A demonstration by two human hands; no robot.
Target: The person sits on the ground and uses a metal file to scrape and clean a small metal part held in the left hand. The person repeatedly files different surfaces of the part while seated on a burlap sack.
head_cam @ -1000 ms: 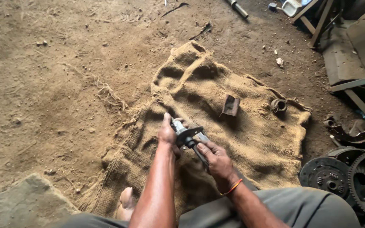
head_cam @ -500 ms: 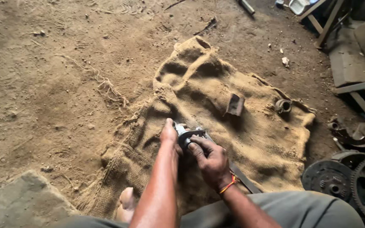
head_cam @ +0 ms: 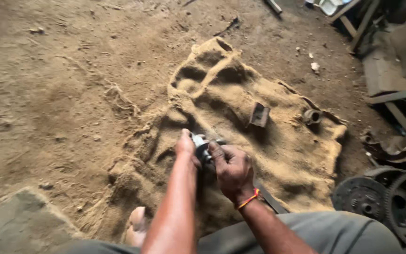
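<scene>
Both of my hands meet over a crumpled burlap sack [head_cam: 283, 155] spread on the dirt floor. My left hand [head_cam: 185, 146] grips one side of a small dark metal part [head_cam: 202, 149] with a shiny end. My right hand [head_cam: 231, 169], an orange band at its wrist, closes over the part's other side and hides most of it. A flat dark strip [head_cam: 269, 198] runs out from under my right wrist along the sack.
A small rusty metal block [head_cam: 259, 115] and a short metal ring [head_cam: 312, 115] lie on the sack farther off. Dark gears and pulleys [head_cam: 381, 197] sit at the right, with metal frames [head_cam: 391, 70] behind. My bare toes [head_cam: 136, 221] show below, beside a stone slab [head_cam: 19, 226].
My right hand has shifted up over the metal part, covering more of it. The view has tilted slightly; my left hand keeps its hold.
</scene>
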